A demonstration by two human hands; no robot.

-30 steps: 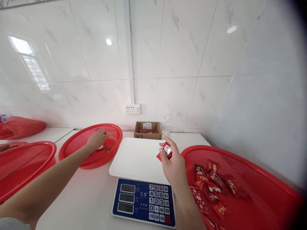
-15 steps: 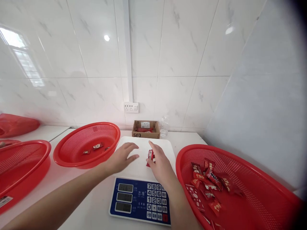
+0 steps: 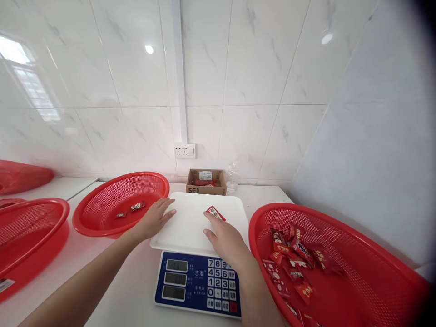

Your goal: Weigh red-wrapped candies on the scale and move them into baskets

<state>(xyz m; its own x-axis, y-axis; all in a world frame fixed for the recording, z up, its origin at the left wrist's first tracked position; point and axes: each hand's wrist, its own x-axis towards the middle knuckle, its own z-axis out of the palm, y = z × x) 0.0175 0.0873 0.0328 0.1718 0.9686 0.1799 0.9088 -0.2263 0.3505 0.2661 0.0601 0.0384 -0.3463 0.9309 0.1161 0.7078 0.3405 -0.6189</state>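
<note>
A small red-and-white candy packet (image 3: 215, 213) shows just past the fingers of my right hand (image 3: 227, 240), over the white tray (image 3: 185, 227) of a scale. Thumb and index finger of that hand are apart with nothing between them; its other fingers are partly hidden. My left hand (image 3: 153, 221) is open, fingers stretched towards the tray's left edge, close to the middle red basket (image 3: 102, 213). In front of the tray is the scale's blue panel (image 3: 199, 284) with keys and displays.
On the right, a large red basket (image 3: 368, 236) holds several candy packets (image 3: 299, 250). Another red basket (image 3: 34, 227) stands at far left, with a red bag (image 3: 23, 176) behind. A small cardboard box (image 3: 206, 190) and a clear plastic bottle (image 3: 232, 177) stand by the wall.
The packet was between my right thumb and fingers; now it lies turned beyond the fingertips, clear of the thumb. My left hand has moved left, away from the right hand.
</note>
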